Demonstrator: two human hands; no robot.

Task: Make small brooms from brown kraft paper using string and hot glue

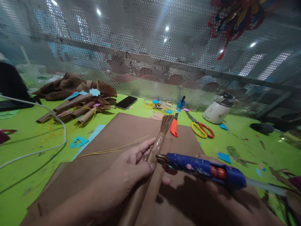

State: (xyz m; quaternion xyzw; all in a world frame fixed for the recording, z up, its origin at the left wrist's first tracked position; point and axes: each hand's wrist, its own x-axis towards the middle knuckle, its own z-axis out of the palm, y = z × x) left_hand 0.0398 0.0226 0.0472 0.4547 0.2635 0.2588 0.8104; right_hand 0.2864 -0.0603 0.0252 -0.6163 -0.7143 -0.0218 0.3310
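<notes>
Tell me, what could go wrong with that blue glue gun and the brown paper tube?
The blue plastic glue gun has its dark pointed tip close to the fingers of the left hand, so it might burn them if it's hot. Squeezing too hard could dent the rolled brown paper tube that the left hand holds. Glue could also drip onto the flat brown paper sheet underneath and leave a sticky spot.

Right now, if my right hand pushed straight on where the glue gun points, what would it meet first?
The brown paper roll. The nozzle of the glue gun in your right hand looks very near or against it, though contact is unclear. Your left hand seems next.
</notes>
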